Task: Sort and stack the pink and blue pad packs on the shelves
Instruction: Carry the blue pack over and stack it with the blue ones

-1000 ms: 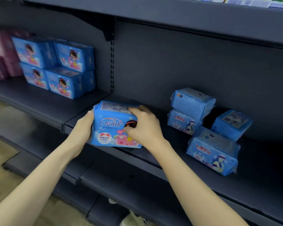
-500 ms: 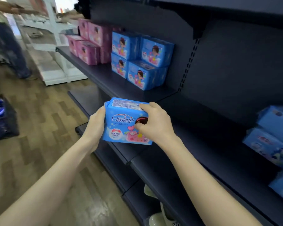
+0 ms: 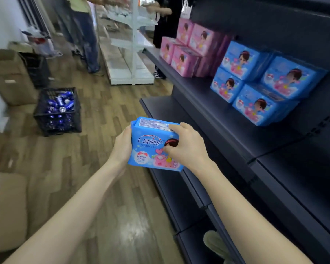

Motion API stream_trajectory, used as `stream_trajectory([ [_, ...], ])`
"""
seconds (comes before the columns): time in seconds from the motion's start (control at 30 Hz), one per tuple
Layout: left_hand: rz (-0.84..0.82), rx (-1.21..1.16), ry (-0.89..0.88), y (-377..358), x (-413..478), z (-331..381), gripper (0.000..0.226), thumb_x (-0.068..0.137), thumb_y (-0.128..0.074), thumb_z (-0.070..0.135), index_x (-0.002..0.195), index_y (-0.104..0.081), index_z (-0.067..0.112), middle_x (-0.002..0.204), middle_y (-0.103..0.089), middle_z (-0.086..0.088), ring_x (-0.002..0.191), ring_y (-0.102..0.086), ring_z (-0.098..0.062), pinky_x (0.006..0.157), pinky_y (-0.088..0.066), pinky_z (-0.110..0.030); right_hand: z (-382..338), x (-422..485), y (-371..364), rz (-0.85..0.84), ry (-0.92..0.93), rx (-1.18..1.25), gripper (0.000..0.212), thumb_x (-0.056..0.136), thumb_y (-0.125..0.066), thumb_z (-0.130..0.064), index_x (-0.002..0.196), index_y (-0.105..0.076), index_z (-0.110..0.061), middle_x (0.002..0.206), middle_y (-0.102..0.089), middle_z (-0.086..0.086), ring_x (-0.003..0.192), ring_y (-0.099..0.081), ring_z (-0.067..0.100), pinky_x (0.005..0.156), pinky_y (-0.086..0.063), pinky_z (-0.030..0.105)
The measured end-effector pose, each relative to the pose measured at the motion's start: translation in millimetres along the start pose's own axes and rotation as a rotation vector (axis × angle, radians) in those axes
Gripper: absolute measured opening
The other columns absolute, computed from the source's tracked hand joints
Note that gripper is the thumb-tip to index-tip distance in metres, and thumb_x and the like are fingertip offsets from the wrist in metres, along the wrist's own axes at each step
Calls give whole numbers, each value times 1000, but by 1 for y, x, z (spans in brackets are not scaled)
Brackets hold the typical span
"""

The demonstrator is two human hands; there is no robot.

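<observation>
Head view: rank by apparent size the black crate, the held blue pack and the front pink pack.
Held blue pack and black crate: about alike, and the pack is nearer, so unranked.
Front pink pack: smallest.

The dark metal shelf board (image 3: pixel 227 119) at right centre lies bare in front of the stacked blue pad packs (image 3: pixel 259 105), which fill its upper-right part beside the pink pad packs (image 3: pixel 185 61). The way from the held blue pad pack (image 3: pixel 152 145) at centre up to that bare stretch is open. The wooden floor aisle (image 3: pixel 107 111) is free in the middle. At the left, a black plastic crate of cans (image 3: pixel 57 124) and brown cardboard boxes (image 3: pixel 10 80) block it.

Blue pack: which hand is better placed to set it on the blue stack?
Probably right: the right hand grips the blue pack on its shelf side, nearer the blue stack; the left hand holds the aisle side.
</observation>
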State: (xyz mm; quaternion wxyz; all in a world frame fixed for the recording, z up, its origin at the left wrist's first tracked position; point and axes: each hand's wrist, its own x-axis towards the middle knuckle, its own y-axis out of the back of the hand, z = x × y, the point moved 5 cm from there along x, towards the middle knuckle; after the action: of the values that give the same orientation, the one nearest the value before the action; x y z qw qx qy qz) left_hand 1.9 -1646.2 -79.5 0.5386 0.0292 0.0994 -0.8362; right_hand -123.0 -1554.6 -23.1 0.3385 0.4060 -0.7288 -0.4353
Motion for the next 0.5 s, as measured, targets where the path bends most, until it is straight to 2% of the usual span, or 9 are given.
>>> stream_trajectory([
  [0.13,57,-9,4,49,31,3,36,100,-29,32,91,-61,19,77,-70,4,63,-66,-7,60,-52,-25,-40,35,-33,-23,38,25,58,76,-68,-32,130,-49,-21,113,-51,-2,101,-54,19,84,-51,34],
  [0.2,86,-22,6,70,42,5,37,100,-29,33,89,-61,20,71,-70,8,61,-66,-5,58,-52,-23,-59,50,-45,-32,63,28,56,76,-69,-31,128,-51,-20,113,-52,-2,101,-55,19,84,-51,34],
  [0.3,131,-37,21,98,56,7,36,100,-32,35,93,-62,17,78,-70,3,63,-66,-7,65,-52,-28,-82,68,-57,-53,105,35,51,76,-68,-27,124,-53,-17,112,-53,1,99,-55,18,81,-48,29],
  [0.5,150,-72,28,122,77,13,36,100,-31,38,97,-61,16,80,-69,0,60,-67,-7,56,-53,-23,-104,91,-73,-72,127,49,47,76,-68,-28,119,-55,-17,109,-54,2,97,-56,20,82,-50,36],
])
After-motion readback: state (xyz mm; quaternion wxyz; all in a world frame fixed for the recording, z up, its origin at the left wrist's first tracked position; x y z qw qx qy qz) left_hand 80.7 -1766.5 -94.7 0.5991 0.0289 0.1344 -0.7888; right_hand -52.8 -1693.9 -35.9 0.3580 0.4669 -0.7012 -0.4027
